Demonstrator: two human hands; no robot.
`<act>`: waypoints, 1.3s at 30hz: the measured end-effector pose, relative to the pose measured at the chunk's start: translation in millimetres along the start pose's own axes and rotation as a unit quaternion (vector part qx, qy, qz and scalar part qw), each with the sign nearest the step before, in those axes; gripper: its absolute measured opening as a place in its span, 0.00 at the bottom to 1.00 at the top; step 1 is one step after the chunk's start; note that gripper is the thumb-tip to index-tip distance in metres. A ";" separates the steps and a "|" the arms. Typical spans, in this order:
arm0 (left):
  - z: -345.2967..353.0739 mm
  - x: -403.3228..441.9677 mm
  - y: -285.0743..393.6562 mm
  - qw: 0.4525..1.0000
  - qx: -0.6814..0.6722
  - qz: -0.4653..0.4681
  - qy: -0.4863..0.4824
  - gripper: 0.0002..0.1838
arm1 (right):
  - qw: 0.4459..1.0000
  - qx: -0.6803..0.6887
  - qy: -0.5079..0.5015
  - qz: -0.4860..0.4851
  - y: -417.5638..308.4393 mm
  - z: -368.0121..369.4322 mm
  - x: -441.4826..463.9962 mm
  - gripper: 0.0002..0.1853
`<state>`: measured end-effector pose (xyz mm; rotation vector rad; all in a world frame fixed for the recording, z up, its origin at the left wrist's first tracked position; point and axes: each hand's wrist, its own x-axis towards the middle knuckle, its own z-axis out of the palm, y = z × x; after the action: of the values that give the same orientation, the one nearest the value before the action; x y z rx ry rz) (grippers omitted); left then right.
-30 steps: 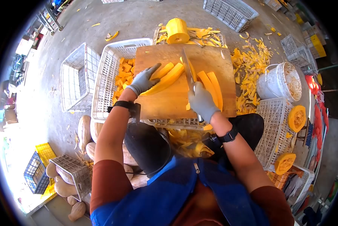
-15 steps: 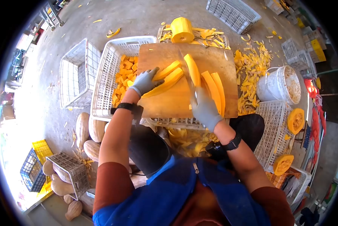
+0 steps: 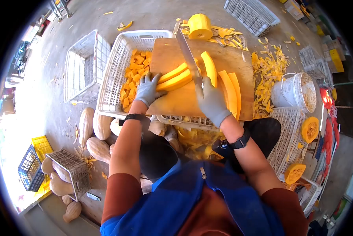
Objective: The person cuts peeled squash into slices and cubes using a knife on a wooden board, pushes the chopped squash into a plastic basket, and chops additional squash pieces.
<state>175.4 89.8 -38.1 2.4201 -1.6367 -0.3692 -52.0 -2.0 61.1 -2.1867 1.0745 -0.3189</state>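
My gloved left hand (image 3: 147, 90) cups the left ends of two pumpkin strips (image 3: 175, 80), its thumb on the near side and its fingers on the far side. They lie side by side on a wooden cutting board (image 3: 176, 104). In my gloved right hand (image 3: 213, 101) is the handle of a large knife (image 3: 188, 51). The blade points away from me, tilted left, over the right ends of those strips. Just right of the blade is another pumpkin strip (image 3: 209, 67), and two more strips (image 3: 230, 92) lie near the board's right side.
Left of the board, a white crate (image 3: 105, 90) holds pumpkin cubes (image 3: 134, 74). A peeled pumpkin piece (image 3: 200, 26) stands beyond the board among peelings. At right are a white bucket (image 3: 290, 93), scattered peels (image 3: 269, 74) and halved pumpkins (image 3: 310, 129). Whole pumpkins (image 3: 86, 126) lie lower left.
My left hand has shifted to the left ends of the two strips, which now lie closer together. The knife has swung left, from beside the single strip to over the pair.
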 end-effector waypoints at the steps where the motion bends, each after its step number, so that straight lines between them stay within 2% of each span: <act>1: 0.3 -0.1 -0.4 1.000 0.001 -0.006 0.002 0.42 | 1.000 0.021 0.017 -0.008 -6.2 1.8 0.3 0.11; 4: 1.8 -6.7 8.6 0.999 0.022 -0.020 0.023 0.40 | 0.995 -0.081 -0.062 -0.020 50.2 56.6 22.1 0.12; 7: -10.3 -13.6 25.8 0.997 0.030 -0.068 -0.001 0.39 | 0.991 -0.046 -0.126 0.027 14.8 2.1 11.2 0.14; 10: -5.9 -23.5 39.6 0.994 0.031 -0.103 0.015 0.37 | 0.999 -0.023 -0.040 -0.005 -19.1 -5.2 -9.3 0.15; 13: -6.0 -30.7 47.4 0.992 0.035 -0.117 0.034 0.36 | 0.987 -0.092 -0.124 -0.039 30.8 59.3 12.4 0.16; 17: -0.2 -36.1 36.6 0.993 0.016 -0.096 0.061 0.38 | 0.985 -0.062 -0.157 0.018 13.1 20.3 8.1 0.15; 19: -3.3 -46.3 27.9 0.989 0.052 -0.086 0.109 0.39 | 0.991 -0.058 -0.123 -0.007 -11.3 4.4 -4.2 0.15; 20: -0.8 -49.0 25.1 0.986 -0.002 -0.112 0.122 0.38 | 0.993 -0.054 -0.104 -0.016 -16.7 2.2 -9.1 0.15; 23: 2.8 -50.1 19.1 0.991 -0.057 -0.084 0.089 0.36 | 0.987 -0.071 -0.144 -0.018 -14.9 41.8 -9.0 0.14; 24: 3.3 -50.4 21.8 0.992 -0.055 -0.081 0.082 0.36 | 0.980 -0.131 -0.142 -0.052 15.9 70.5 -2.6 0.14; 27: 17.0 -57.5 16.4 0.980 -0.111 -0.100 0.128 0.35 | 0.983 -0.068 -0.167 -0.004 2.8 46.4 -5.7 0.14; 30: 26.8 -69.7 17.3 0.960 -0.171 -0.128 0.183 0.35 | 0.991 -0.082 -0.097 -0.041 -19.6 27.8 -24.4 0.15; 33: 40.0 -72.2 13.8 0.950 -0.175 -0.130 0.222 0.35 | 0.980 -0.083 -0.177 -0.042 -26.0 49.6 -26.5 0.15; 36: 32.2 -73.8 15.2 0.951 -0.168 -0.116 0.233 0.33 | 0.982 -0.048 -0.167 -0.081 -2.3 67.7 -16.3 0.15; 39: 17.7 -82.6 28.3 0.946 -0.149 -0.217 0.188 0.33 | 0.989 -0.037 -0.132 -0.049 -12.6 52.5 -28.0 0.15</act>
<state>115.5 155.8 -38.6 2.4062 -0.8221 -0.1823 -36.7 49.4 32.4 -2.2758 0.8453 -0.0302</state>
